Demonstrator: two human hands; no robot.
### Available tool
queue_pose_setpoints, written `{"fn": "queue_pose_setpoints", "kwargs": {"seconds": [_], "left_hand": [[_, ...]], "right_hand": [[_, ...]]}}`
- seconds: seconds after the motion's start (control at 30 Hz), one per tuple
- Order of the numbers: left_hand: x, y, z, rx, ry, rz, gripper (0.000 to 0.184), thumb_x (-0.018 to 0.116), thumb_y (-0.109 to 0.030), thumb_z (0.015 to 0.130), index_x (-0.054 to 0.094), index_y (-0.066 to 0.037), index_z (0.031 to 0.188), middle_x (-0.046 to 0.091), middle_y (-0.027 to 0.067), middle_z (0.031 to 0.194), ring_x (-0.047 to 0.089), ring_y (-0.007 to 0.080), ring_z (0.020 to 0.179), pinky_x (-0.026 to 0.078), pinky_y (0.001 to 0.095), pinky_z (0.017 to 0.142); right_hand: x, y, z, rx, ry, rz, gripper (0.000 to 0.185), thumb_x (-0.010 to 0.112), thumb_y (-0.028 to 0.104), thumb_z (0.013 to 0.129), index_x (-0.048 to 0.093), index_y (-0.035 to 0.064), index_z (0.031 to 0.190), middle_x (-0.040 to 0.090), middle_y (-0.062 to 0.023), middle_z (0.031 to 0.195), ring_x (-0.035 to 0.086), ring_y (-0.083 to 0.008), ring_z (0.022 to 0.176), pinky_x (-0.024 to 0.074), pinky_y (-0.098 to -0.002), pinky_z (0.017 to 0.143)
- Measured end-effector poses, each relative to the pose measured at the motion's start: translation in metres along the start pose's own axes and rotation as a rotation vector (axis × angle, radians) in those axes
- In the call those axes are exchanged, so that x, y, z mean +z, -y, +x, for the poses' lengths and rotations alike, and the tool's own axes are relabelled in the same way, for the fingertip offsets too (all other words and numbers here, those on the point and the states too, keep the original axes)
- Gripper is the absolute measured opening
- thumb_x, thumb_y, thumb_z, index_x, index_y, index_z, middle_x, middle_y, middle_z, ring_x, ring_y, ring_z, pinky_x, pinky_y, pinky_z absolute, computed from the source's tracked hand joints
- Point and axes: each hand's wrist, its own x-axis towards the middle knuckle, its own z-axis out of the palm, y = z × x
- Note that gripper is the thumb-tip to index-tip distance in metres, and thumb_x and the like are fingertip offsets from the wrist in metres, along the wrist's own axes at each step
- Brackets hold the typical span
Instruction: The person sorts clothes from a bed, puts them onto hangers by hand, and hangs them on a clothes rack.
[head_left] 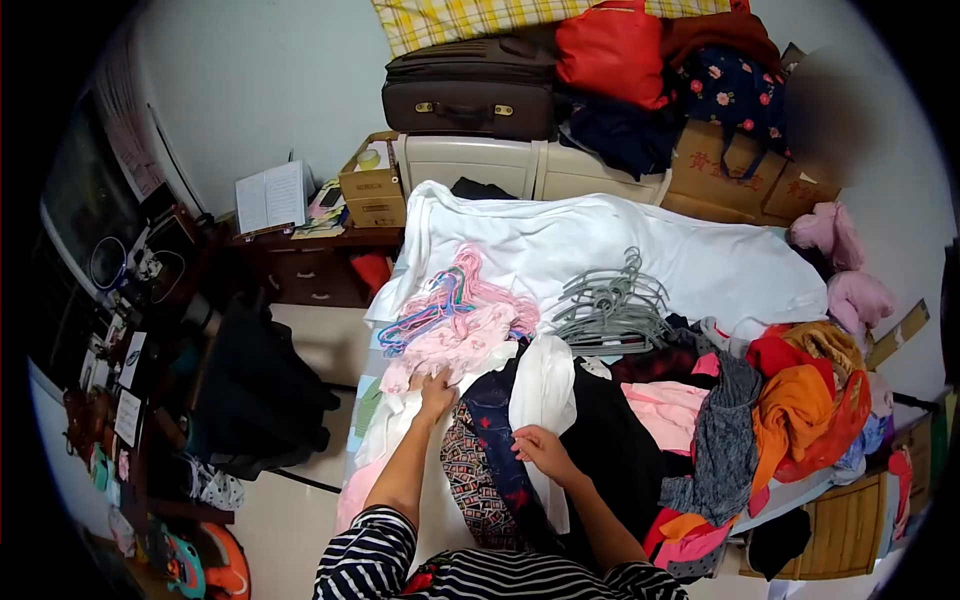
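My left hand (436, 394) reaches forward on the bed, its fingers stretched out and apart at the near edge of a pale pink patterned garment (468, 335). Bent fingers close on my right hand (545, 452), over the border of a long white garment (541, 385) and a navy garment with red motifs (500, 440); what they pinch is too small to make out. Left of the navy garment lies a patterned brown-and-cream cloth (468, 470). Black clothing (610, 450) spreads to the right of my right hand.
Pink and blue hangers (465, 275) and a bundle of grey hangers (612, 310) lie beyond my hands, before a white blanket (690, 255). Colourful clothes (795, 400) pile at the right. A chair draped in dark cloth (255, 390) stands left; a suitcase (470, 90) rests behind.
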Motion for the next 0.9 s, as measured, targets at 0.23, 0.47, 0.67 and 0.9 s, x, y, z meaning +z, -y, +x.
{"fn": "queue_pose_setpoints", "kwargs": {"seconds": [0.23, 0.47, 0.67, 0.9], "left_hand": [[0.035, 0.061, 0.057, -0.183, 0.089, -0.168, 0.050, 0.061, -0.013, 0.080, 0.051, -0.005, 0.128, 0.056, 0.0111, 0.103, 0.055, 0.0203, 0.089, 0.046, 0.0287, 0.078], [-0.044, -0.067, -0.039, -0.120, 0.268, -1.300, 0.044, 0.052, -0.017, 0.091, 0.045, -0.001, 0.131, 0.058, 0.0071, 0.110, 0.053, 0.0168, 0.102, 0.041, 0.0296, 0.091], [-0.066, -0.156, -0.200, 0.163, 1.057, -1.381, 0.038, 0.052, -0.014, 0.092, 0.049, 0.005, 0.125, 0.049, 0.0138, 0.131, 0.047, 0.0249, 0.120, 0.037, 0.0391, 0.102], [-0.035, -0.075, -0.263, 0.371, 1.023, -0.208, 0.036, 0.050, -0.020, 0.095, 0.051, 0.000, 0.126, 0.060, 0.0095, 0.116, 0.056, 0.0193, 0.104, 0.044, 0.0294, 0.089]], "right_hand": [[-0.005, 0.004, 0.002, 0.064, -0.005, 0.011, 0.020, 0.051, 0.014, 0.093, 0.057, 0.0009, 0.106, 0.065, -0.0073, 0.087, 0.061, -0.0116, 0.070, 0.0493, -0.0232, 0.064], [0.002, 0.017, 0.003, 0.141, -0.024, 0.034, 0.025, 0.048, 0.021, 0.095, 0.056, 0.0026, 0.110, 0.065, -0.0087, 0.091, 0.062, -0.0128, 0.075, 0.0497, -0.0233, 0.068], [0.019, 0.060, -0.001, 0.154, -0.124, 0.522, 0.035, 0.041, 0.027, 0.098, 0.052, -0.0002, 0.116, 0.061, -0.0101, 0.109, 0.060, -0.0169, 0.095, 0.0491, -0.0282, 0.082], [0.014, 0.033, -0.041, 0.129, -0.157, 0.704, 0.029, 0.056, 0.011, 0.087, 0.054, -0.0010, 0.113, 0.062, -0.0099, 0.104, 0.060, -0.0180, 0.096, 0.0488, -0.0301, 0.084]]}}
